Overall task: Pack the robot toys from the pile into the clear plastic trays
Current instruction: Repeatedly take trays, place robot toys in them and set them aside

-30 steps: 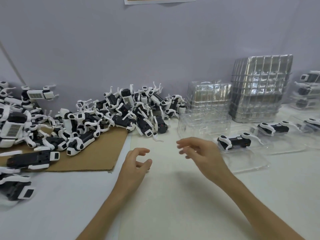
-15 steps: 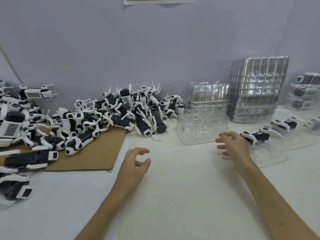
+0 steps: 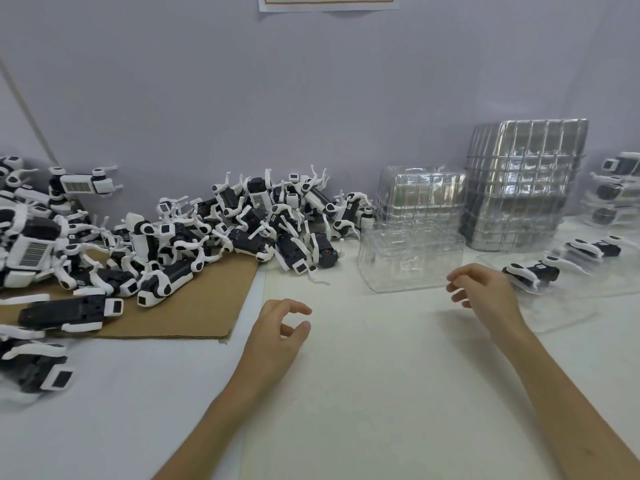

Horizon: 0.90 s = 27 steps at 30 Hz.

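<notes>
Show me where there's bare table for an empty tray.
Bare tabletop: between the left hand and right hand, in front of the clear tray, and nearer the camera. Crowded: toy pile over the cardboard at left, tray stacks and filled trays at right.

Black-and-white robot toys (image 3: pixel 242 230), brown cardboard (image 3: pixel 207 306)

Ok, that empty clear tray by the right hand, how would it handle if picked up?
The clear tray looks thin-walled and see-through, so probably light and bendy when squeezed. Its glossy walls may be slippery. Empty, it would likely slide if pushed.
</notes>
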{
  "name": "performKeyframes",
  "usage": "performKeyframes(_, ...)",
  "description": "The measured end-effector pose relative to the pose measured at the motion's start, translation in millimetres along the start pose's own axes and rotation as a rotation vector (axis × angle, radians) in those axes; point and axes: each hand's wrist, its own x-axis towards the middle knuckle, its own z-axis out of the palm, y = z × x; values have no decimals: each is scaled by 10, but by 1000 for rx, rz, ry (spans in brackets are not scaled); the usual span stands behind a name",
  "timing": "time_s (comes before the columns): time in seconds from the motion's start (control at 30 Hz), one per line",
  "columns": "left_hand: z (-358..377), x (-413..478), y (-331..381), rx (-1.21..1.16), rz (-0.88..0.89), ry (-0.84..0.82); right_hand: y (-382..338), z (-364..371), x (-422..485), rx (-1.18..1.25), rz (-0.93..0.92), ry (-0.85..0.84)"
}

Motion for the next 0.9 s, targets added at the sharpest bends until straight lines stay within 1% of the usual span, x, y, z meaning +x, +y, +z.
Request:
performKeyframes(0.17, -3, -22, 4, 4, -7, -14, -187, 300, -150, -154, -357, -7)
performKeyframes(0.27, 6, -31, -12, 5, -16, -20, -313, 420, -67, -226, -493, -20)
performKeyframes(0.33, 14, -33, -18, 8, -18, -23, -359, 473, 75, -412, -595, -4)
performKeyframes(0.4, 17, -31, -17, 12, -15, -22, -391, 496, 245, -681, -595, -48)
performKeyframes(0.47, 17, -31, -17, 13, -10, -25, -375, 488, 387, -893, -499, -153)
performKeyframes(0.5, 15, -28, -19, 16, -8, -26, -343, 489, 422, -950, -456, -194)
performKeyframes(0.57, 10, -22, -24, 22, -5, -31, -274, 505, 362, -954, -459, -185)
performKeyframes(0.63, 18, -24, -28, 24, 2, -41, -197, 559, 159, -873, -552, -98)
performKeyframes(0.7, 29, -35, -23, 26, 6, -55, -140, 636, -81, -809, -654, -61)
performKeyframes(0.83, 18, -34, -8, -11, -37, -84, -310, 748, -403, -687, -741, -159)
performKeyframes(0.9, 10, -29, 0, -83, -79, -86, -391, 807, -533, -571, -831, -64)
